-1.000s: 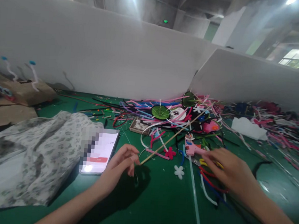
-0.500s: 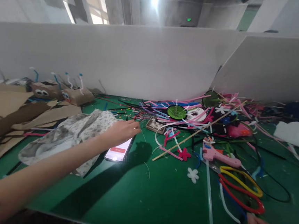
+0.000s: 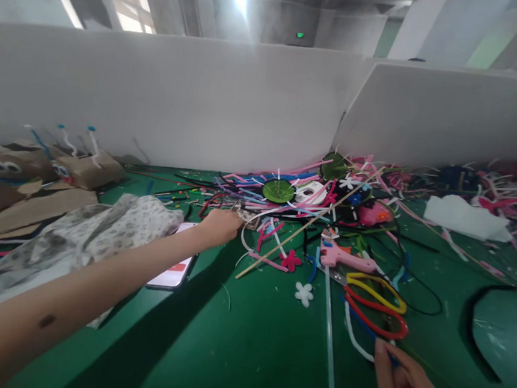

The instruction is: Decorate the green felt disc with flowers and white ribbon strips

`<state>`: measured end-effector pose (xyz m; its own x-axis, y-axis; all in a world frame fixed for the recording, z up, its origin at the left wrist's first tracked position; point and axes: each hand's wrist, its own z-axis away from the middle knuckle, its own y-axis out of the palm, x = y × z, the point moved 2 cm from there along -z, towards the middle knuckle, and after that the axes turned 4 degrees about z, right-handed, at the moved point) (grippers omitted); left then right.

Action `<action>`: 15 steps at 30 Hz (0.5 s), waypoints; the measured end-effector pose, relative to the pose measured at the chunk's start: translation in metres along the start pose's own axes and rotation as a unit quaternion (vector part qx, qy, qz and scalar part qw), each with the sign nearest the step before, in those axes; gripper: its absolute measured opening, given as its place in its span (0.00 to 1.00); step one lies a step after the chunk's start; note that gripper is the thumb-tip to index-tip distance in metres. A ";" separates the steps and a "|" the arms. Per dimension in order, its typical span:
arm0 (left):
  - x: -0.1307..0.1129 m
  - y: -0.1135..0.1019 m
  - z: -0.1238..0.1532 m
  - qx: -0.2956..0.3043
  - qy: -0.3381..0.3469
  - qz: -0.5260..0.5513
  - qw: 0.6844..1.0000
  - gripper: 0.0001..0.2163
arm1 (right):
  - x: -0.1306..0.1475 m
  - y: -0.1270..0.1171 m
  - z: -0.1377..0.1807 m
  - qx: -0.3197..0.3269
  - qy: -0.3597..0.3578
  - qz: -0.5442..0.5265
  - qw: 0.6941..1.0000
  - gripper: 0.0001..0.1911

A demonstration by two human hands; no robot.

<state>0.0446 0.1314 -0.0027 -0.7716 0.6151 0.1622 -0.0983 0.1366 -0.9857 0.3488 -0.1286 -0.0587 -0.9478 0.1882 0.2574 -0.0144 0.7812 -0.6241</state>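
Observation:
My left hand (image 3: pixel 220 227) reaches forward over the table, its fingers curled closed at the left side of a small patterned box (image 3: pixel 251 220). The fingertips hide part of that box, and what they hold, if anything, is hidden. Under my left wrist lies a lit phone (image 3: pixel 167 278). At lower right, my right hand (image 3: pixel 409 385) pinches a blue pipe cleaner (image 3: pixel 367 325) between thumb and fingers. Just beyond it are scissors (image 3: pixel 379 310) with red and yellow handles and a white pipe cleaner (image 3: pixel 354 338). A pink glue gun (image 3: pixel 347 257) lies behind the scissors.
A patterned cloth (image 3: pixel 119 230) and cardboard pieces (image 3: pixel 44 211) lie at left, near paper-roll figures (image 3: pixel 91 170). Pipe cleaners, a green disc (image 3: pixel 279 190), a wooden stick (image 3: pixel 291 236) and felt flowers (image 3: pixel 304 294) spread across the middle. A white partition (image 3: pixel 180 102) stands behind.
My left hand has moved from above the phone rightward to the small box. My right hand has come further into view, and the whole view has turned right.

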 end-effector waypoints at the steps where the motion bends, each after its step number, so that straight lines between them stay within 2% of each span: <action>1: 0.000 0.000 -0.002 0.004 0.003 -0.001 1.000 0.08 | 0.002 -0.001 -0.001 -0.004 -0.009 -0.002 1.000 0.09; 5: -0.002 0.000 0.001 0.020 0.027 -0.004 0.999 0.07 | 0.001 -0.001 -0.001 -0.006 -0.032 0.001 0.999 0.08; 11: -0.005 -0.006 0.025 0.034 0.044 -0.031 0.998 0.08 | 0.000 0.000 -0.001 -0.022 -0.055 -0.002 0.998 0.08; 15: -0.002 -0.009 0.019 0.009 0.053 -0.068 0.996 0.08 | 0.002 -0.001 -0.005 -0.053 -0.067 0.006 0.996 0.11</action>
<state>0.0348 0.1139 0.0054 -0.6802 0.6704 0.2964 -0.2085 0.2107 -0.9551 0.3489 -0.1262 -0.0542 -0.9817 0.1224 0.1460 0.0238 0.8392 -0.5433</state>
